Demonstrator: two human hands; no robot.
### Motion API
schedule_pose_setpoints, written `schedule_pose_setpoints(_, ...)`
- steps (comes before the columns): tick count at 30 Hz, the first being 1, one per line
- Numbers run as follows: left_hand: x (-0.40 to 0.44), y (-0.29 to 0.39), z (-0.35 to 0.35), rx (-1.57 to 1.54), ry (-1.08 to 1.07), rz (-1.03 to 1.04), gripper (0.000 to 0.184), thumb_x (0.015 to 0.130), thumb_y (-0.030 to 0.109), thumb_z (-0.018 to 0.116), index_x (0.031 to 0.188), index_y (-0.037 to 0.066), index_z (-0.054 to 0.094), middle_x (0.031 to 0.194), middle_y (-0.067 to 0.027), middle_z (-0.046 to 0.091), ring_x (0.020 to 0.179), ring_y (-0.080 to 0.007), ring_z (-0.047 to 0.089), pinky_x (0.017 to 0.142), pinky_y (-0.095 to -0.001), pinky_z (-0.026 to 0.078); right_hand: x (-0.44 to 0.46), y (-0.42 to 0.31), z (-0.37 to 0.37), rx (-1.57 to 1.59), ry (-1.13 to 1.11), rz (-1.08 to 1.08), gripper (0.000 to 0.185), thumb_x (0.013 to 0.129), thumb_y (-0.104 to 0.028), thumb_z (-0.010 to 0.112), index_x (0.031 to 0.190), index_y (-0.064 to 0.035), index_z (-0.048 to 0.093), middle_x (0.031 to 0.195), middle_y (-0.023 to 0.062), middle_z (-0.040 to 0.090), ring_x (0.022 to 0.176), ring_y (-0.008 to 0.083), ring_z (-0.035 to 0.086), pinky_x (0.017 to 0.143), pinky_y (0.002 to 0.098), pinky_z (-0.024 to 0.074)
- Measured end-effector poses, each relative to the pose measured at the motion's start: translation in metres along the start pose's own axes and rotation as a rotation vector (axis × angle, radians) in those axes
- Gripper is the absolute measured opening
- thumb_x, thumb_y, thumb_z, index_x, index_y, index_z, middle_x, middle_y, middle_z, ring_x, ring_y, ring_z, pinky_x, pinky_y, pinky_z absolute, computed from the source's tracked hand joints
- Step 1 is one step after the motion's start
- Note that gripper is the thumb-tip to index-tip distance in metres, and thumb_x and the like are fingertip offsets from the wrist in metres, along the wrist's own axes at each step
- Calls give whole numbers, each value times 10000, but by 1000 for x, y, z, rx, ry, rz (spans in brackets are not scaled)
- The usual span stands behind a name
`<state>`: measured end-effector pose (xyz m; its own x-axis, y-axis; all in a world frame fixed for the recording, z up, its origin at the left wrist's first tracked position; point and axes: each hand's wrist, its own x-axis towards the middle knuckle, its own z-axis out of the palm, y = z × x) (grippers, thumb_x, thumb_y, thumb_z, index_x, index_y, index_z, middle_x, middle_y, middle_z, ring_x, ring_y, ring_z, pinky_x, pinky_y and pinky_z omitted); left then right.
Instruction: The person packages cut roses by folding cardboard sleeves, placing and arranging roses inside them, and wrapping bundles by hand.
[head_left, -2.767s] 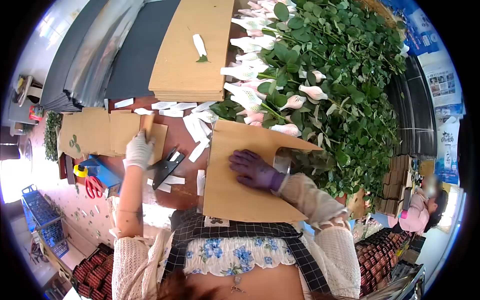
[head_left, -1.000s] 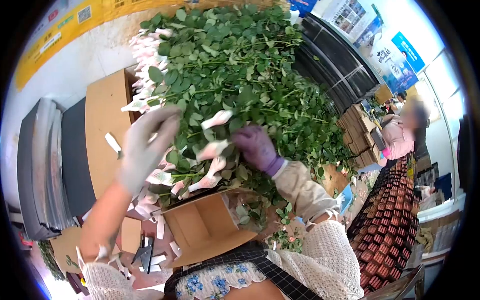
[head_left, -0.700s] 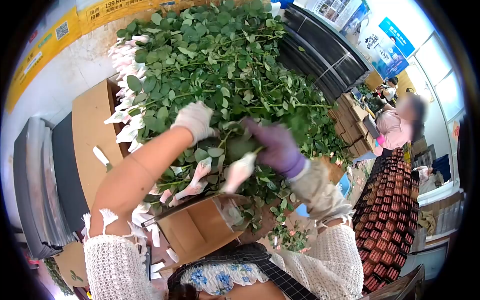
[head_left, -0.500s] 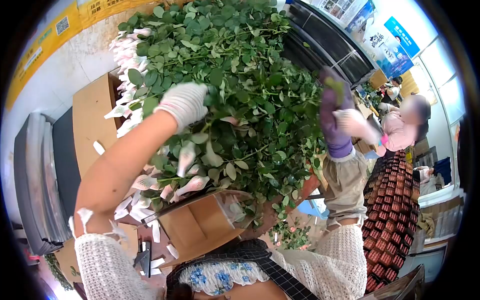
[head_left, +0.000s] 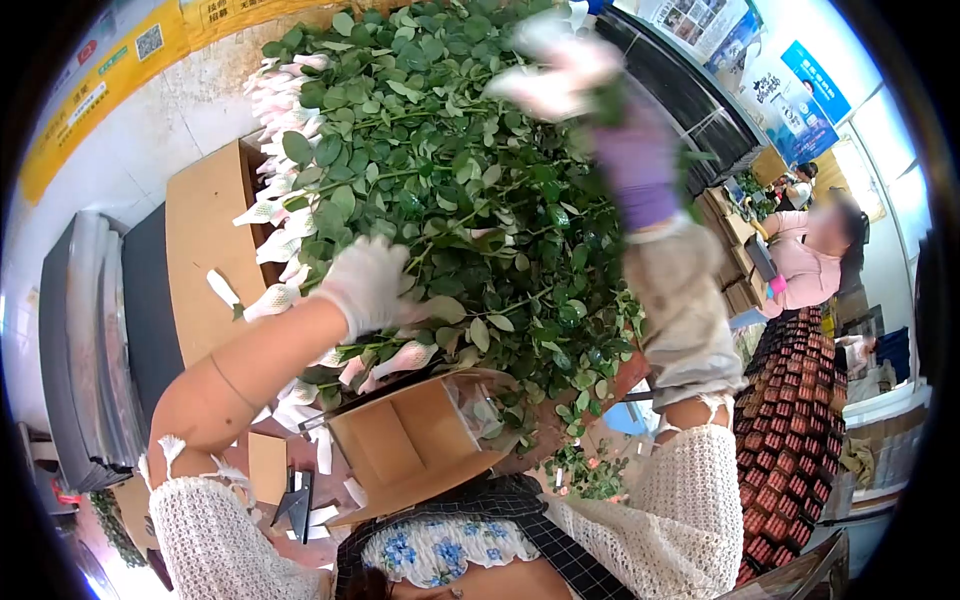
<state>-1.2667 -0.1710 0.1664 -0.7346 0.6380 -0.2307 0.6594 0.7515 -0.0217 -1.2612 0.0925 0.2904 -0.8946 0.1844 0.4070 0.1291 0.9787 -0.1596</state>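
Our right hand (head_left: 635, 150) grips net-sleeved roses (head_left: 560, 78); swung low, they could snag on the leafy stems (head_left: 440, 150). We can't tell whether our left hand (head_left: 362, 287) grips anything.

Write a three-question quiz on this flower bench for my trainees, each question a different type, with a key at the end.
1. Which glove is on the left hand?
A) purple
B) white
C) black

2. True or false: the cardboard box close to the checked apron is open.

3. Fill in the gap: the blurred pale flowers, seen over the leafy heap, are in the ____ hand.

Key
1. B
2. True
3. right, the hand in the purple glove
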Motion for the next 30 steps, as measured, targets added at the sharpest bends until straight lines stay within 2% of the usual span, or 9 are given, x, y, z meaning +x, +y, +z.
schedule_pose_setpoints(7, -16, -49, -11, -555, -31, -176, 316, 805, 199, 651, 1002, -24, 546, 807, -211, 662, 784, -345, 663, 712, -400, 534, -51, -6, -44, 384, 76, -670, 401, 804, -172, 664, 1178, -66, 570, 1056, 133, 641, 961, 267, 641, 867, 383, 525)
schedule_pose_setpoints(10, -7, -54, -53, -388, 667, 926, 322, 892, 304, 576, 973, -6, 608, 714, -155, 631, 727, -279, 655, 671, -407, 530, -52, -46, 10, 444, -189, -750, 403, 839, -194, 646, 1205, -49, 561, 1077, 147, 637, 973, 267, 640, 874, 375, 526)
schedule_pose_setpoints(11, -6, -42, -73, -461, 647, 928, 395, 915, 409, 559, 964, 24, 630, 752, -94, 631, 705, -202, 641, 642, -368, 541, -50, -52, 24, 457, -278, -729, 404, 851, -201, 640, 1214, -43, 559, 1084, 151, 635, 977, 267, 640, 877, 373, 527)
schedule_pose_setpoints(13, -30, -15, -97, -1408, -151, 137, 471, 903, 496, 543, 959, 39, 640, 791, -63, 624, 720, -148, 619, 650, -327, 545, -38, -47, 26, 544, -357, -654, 409, 874, -215, 627, 1232, -31, 553, 1099, 160, 632, 985, 267, 639, 882, 368, 528)
schedule_pose_setpoints(15, -6, -2, -68, -1525, -249, -114, 608, 899, 599, 488, 981, 22, 662, 729, -86, 644, 682, -169, 630, 687, -334, 521, -30, -30, -7, 624, -328, -591, 415, 898, -229, 615, 1250, -20, 547, 1113, 170, 629, 993, 267, 638, 887, 363, 529)
schedule_pose_setpoints(18, -14, 15, -11, -560, -159, 387, 598, 804, 546, 619, 980, -26, 638, 805, -165, 664, 785, -304, 663, 721, -386, 520, -24, 14, -88, 546, -25, -607, 373, 925, -233, 583, 1228, -17, 556, 1093, 151, 619, 978, 236, 616, 858, 343, 519)
schedule_pose_setpoints(21, -8, 40, 37, -99, -62, 371, 470, 737, 423, 680, 980, 21, 673, 836, -207, 660, 825, -331, 660, 787, -439, 520, -22, 74, -170, 366, 361, -624, 315, 948, -228, 544, 1182, -20, 575, 1052, 117, 607, 950, 189, 582, 812, 317, 502)
schedule_pose_setpoints(26, 1, 29, -8, -301, -298, 358, 386, 678, 206, 654, 1031, 54, 691, 886, -196, 685, 797, -282, 674, 735, -363, 531, -61, 110, -148, 136, 363, -200, 295, 915, -323, 594, 1036, -55, 620, 719, 43, 635, 564, 170, 594, 552, 324, 540)
schedule_pose_setpoints(30, 16, -37, -23, -1011, -115, -46, 367, 733, 158, 621, 1079, 36, 634, 779, -75, 641, 690, -147, 598, 620, -301, 508, -65, 74, -88, 649, 168, -477, 369, 919, -235, 583, 1155, 43, 533, 951, 150, 663, 855, 228, 651, 791, 339, 552)
